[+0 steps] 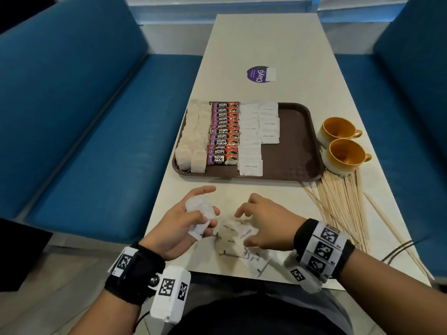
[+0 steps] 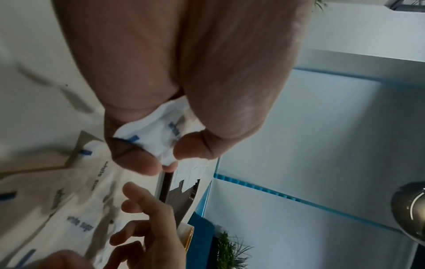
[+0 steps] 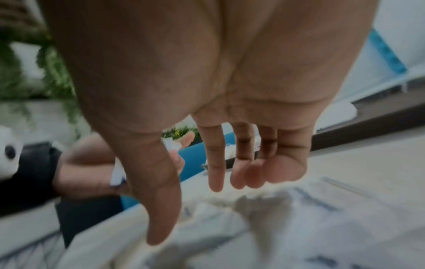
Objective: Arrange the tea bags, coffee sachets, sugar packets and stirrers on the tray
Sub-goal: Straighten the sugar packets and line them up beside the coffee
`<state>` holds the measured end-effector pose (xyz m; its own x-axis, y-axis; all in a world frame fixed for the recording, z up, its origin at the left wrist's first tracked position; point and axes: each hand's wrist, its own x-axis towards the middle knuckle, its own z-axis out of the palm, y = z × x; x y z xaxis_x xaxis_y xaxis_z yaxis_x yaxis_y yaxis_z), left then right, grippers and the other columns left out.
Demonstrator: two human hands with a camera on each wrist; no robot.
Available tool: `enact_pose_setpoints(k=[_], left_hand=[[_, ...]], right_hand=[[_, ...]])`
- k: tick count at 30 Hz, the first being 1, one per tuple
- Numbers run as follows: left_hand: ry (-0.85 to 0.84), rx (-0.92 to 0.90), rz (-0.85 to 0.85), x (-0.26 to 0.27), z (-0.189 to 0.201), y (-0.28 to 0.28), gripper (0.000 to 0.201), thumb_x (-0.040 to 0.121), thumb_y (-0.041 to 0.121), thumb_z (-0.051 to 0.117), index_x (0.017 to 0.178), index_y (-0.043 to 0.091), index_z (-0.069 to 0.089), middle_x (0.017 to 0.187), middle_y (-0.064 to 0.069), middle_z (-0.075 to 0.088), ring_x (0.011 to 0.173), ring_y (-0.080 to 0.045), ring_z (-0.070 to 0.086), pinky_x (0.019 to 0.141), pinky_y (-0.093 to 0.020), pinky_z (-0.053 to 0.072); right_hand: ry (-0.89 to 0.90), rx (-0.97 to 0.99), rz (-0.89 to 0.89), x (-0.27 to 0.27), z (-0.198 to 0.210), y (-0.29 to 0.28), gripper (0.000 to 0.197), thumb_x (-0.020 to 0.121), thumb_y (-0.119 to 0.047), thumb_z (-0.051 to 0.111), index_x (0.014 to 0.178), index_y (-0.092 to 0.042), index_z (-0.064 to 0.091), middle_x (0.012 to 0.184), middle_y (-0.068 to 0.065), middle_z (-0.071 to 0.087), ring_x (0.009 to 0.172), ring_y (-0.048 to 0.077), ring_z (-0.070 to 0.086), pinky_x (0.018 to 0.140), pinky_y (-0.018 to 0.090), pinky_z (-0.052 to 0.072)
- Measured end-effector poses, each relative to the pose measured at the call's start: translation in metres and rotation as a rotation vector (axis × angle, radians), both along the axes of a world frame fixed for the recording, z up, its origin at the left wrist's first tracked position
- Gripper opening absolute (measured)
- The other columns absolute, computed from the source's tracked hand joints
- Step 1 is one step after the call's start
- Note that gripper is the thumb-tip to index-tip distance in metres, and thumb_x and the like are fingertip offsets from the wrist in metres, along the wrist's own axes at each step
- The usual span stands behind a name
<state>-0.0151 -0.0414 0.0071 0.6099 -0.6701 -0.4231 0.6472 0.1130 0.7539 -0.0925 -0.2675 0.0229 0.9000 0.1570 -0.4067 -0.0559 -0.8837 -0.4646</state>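
A brown tray holds two columns of tea bags, a column of red coffee sachets and two columns of white sugar packets. My left hand grips a small stack of sugar packets above the table's near edge. Just right of it, my right hand hovers open, fingers spread, over a loose pile of sugar packets. Wooden stirrers lie fanned on the table, right of the tray's near corner.
Two orange cups stand right of the tray. A purple round sticker lies beyond it. Blue bench seats flank the table on both sides. A black cable runs off the table's right edge.
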Motion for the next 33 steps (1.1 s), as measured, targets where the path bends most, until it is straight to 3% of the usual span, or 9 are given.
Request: enact_pose_setpoints(k=[3, 8, 12, 15, 18, 21, 26, 29, 33], left_hand=[[-0.032, 0.044, -0.013, -0.003, 0.003, 0.002, 0.058, 0.073, -0.009, 0.048, 0.124, 0.014, 0.064, 0.105, -0.018, 0.059, 0.078, -0.031, 0.056, 0.064, -0.036, 0.049], [-0.167, 0.179, 0.011, -0.010, 0.003, -0.002, 0.034, 0.070, -0.005, 0.055, 0.097, 0.014, 0.063, 0.106, -0.016, 0.064, 0.072, -0.020, 0.049, 0.059, -0.029, 0.038], [-0.693, 0.514, -0.219, -0.013, 0.005, -0.004, 0.025, 0.082, 0.004, 0.067, 0.096, 0.025, 0.061, 0.101, -0.004, 0.063, 0.070, -0.006, 0.050, 0.065, -0.023, 0.042], [-0.975, 0.719, -0.410, -0.020, 0.004, -0.015, 0.029, 0.086, 0.027, 0.076, 0.105, 0.041, 0.059, 0.102, 0.008, 0.056, 0.081, -0.005, 0.056, 0.076, -0.020, 0.045], [-1.039, 0.822, -0.584, -0.026, -0.002, -0.026, 0.042, 0.083, 0.045, 0.080, 0.118, 0.045, 0.057, 0.109, 0.008, 0.047, 0.094, -0.010, 0.054, 0.084, -0.022, 0.044], [-1.104, 0.900, -0.659, -0.025, -0.007, -0.030, 0.049, 0.079, 0.048, 0.082, 0.121, 0.046, 0.057, 0.112, 0.006, 0.044, 0.097, -0.015, 0.051, 0.082, -0.026, 0.040], [-1.134, 0.950, -0.684, -0.025, -0.004, -0.034, 0.045, 0.079, 0.044, 0.082, 0.118, 0.045, 0.057, 0.116, 0.007, 0.041, 0.105, -0.017, 0.047, 0.088, -0.030, 0.042], [-1.144, 0.999, -0.702, -0.024, 0.000, -0.038, 0.051, 0.078, 0.044, 0.083, 0.121, 0.044, 0.056, 0.121, 0.006, 0.041, 0.109, -0.018, 0.046, 0.095, -0.034, 0.045], [-1.161, 1.025, -0.751, -0.023, 0.002, -0.042, 0.048, 0.079, 0.043, 0.083, 0.119, 0.041, 0.056, 0.121, 0.005, 0.040, 0.110, -0.019, 0.045, 0.095, -0.038, 0.048]], right_hand=[[-0.011, -0.126, 0.051, -0.002, -0.009, 0.004, 0.055, 0.081, -0.042, 0.079, 0.129, -0.032, 0.055, 0.125, -0.006, 0.041, 0.115, 0.016, 0.042, 0.094, 0.035, 0.049], [-0.006, -0.063, 0.001, 0.004, -0.007, -0.004, 0.037, 0.079, -0.035, 0.082, 0.106, -0.031, 0.058, 0.110, -0.010, 0.051, 0.106, 0.013, 0.044, 0.090, 0.035, 0.049], [-0.025, 0.123, -0.129, 0.002, -0.002, -0.017, 0.017, 0.085, -0.015, 0.073, 0.090, -0.028, 0.064, 0.094, -0.010, 0.065, 0.084, 0.011, 0.064, 0.077, 0.038, 0.058], [-0.093, 0.222, -0.229, -0.001, 0.009, -0.030, 0.017, 0.084, -0.016, 0.079, 0.088, -0.027, 0.068, 0.089, -0.004, 0.070, 0.082, 0.013, 0.065, 0.079, 0.039, 0.057], [-0.117, 0.325, -0.307, -0.005, 0.024, -0.046, 0.021, 0.080, -0.025, 0.087, 0.090, -0.032, 0.071, 0.088, -0.005, 0.074, 0.082, 0.013, 0.068, 0.078, 0.036, 0.059], [-0.053, 0.385, -0.315, -0.010, 0.031, -0.056, 0.028, 0.076, -0.029, 0.090, 0.096, -0.035, 0.073, 0.087, -0.007, 0.075, 0.081, 0.010, 0.070, 0.080, 0.029, 0.058], [0.085, 0.165, -0.206, -0.018, 0.013, -0.043, 0.042, 0.077, -0.029, 0.089, 0.115, -0.031, 0.071, 0.090, -0.007, 0.073, 0.079, 0.007, 0.066, 0.072, 0.015, 0.050], [0.050, -0.035, -0.164, -0.020, 0.002, -0.035, 0.054, 0.079, -0.037, 0.085, 0.129, -0.033, 0.064, 0.101, -0.012, 0.061, 0.090, 0.006, 0.057, 0.084, 0.022, 0.048], [0.006, -0.106, -0.101, -0.022, 0.000, -0.029, 0.052, 0.081, -0.042, 0.080, 0.129, -0.034, 0.061, 0.111, -0.011, 0.051, 0.102, 0.009, 0.050, 0.091, 0.028, 0.050]])
